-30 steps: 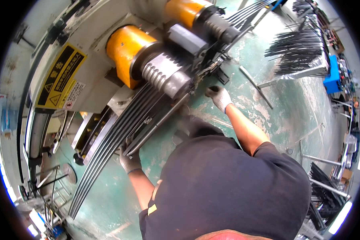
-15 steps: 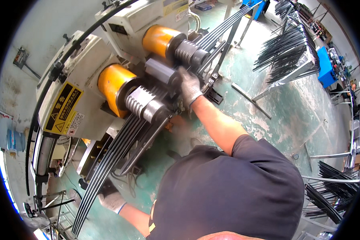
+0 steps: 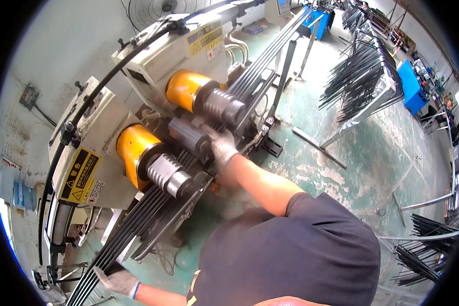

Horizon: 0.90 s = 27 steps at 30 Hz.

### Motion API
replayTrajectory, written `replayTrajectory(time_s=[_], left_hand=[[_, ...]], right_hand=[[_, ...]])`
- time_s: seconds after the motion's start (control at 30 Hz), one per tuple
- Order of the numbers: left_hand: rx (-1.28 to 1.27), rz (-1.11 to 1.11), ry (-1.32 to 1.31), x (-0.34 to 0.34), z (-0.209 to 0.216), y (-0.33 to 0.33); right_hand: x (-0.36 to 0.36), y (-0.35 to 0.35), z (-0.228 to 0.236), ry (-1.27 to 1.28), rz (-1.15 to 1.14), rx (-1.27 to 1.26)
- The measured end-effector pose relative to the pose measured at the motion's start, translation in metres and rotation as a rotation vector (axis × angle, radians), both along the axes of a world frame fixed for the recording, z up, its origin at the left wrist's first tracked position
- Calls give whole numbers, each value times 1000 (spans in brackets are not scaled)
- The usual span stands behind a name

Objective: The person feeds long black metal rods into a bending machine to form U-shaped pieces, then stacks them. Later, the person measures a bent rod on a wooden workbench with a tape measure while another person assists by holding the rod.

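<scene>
Several long black rods [image 3: 131,228] run side by side through a machine, from the lower left to the far right. At their near end my left hand [image 3: 118,282], in a pale knit glove, is closed at the rods' edge, its fingers partly hidden. My gloved right hand [image 3: 222,148] reaches in between two ribbed metal rollers, a near one [image 3: 169,174] and a far one [image 3: 223,106]. It is beside a dark faceted block [image 3: 189,136] at the rods. Motion smears its fingertips, so its grip is unclear.
Orange cylinders [image 3: 135,153] carry the rollers on white machine housings [image 3: 94,132]. A curved black hose [image 3: 115,71] arches over them. On the right stands a rack [image 3: 370,113] piled with black rods, near a blue bin [image 3: 413,87]. A metal bar [image 3: 319,148] lies on the green floor.
The view has shifted, so the machine sits lower. My left hand has moved down and left along the rods, toward their near end. My right hand stays by the faceted block, slightly shifted.
</scene>
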<state>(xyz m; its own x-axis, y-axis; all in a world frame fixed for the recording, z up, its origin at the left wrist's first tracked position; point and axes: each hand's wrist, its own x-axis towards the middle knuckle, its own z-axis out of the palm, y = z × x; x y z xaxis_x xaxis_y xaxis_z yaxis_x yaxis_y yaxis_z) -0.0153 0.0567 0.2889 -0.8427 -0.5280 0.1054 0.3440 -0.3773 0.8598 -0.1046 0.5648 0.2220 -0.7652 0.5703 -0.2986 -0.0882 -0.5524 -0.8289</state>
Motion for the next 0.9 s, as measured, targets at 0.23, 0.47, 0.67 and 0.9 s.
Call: replayTrajectory(time_s=[0.23, 0.47, 0.67, 0.9], left_hand=[[-268, 230, 71, -29, 107, 54], [-359, 172, 144, -48, 170, 140], [-548, -79, 291, -73, 200, 171], [-830, -267, 336, -81, 244, 244]], right_hand=[[-10, -6, -13, 97, 34, 57], [-3, 4, 1, 103, -6, 70], [-9, 7, -10, 156, 30, 141], [-9, 10, -16, 173, 113, 135]])
